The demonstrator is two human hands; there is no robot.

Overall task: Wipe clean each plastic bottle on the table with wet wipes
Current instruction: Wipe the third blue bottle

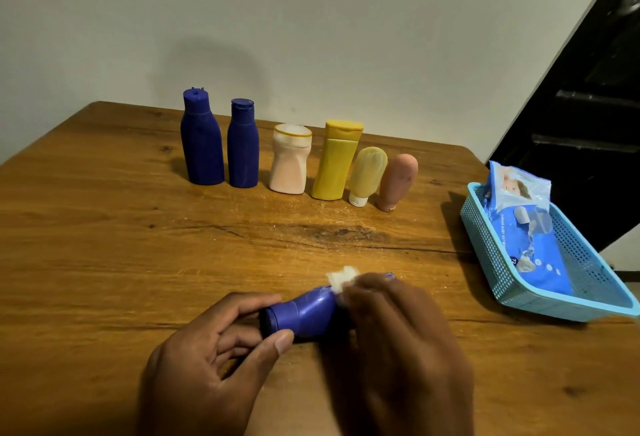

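A blue plastic bottle (304,314) lies on its side near the front of the wooden table (104,228). My left hand (207,359) pinches its capped end between thumb and fingers. My right hand (398,342) covers the bottle's other half and holds a white wet wipe (341,278) against it; this hand is blurred. Several more bottles stand in a row at the back: two tall blue ones (202,138) (243,145), a pale pink one (290,158), a yellow one (336,160), a small yellowish one (367,176) and a small pinkish-brown one (397,181).
A light blue plastic basket (491,262) sits at the table's right edge with a blue wet wipes pack (530,238) inside. A pale wall runs behind the table. A dark structure stands at the far right.
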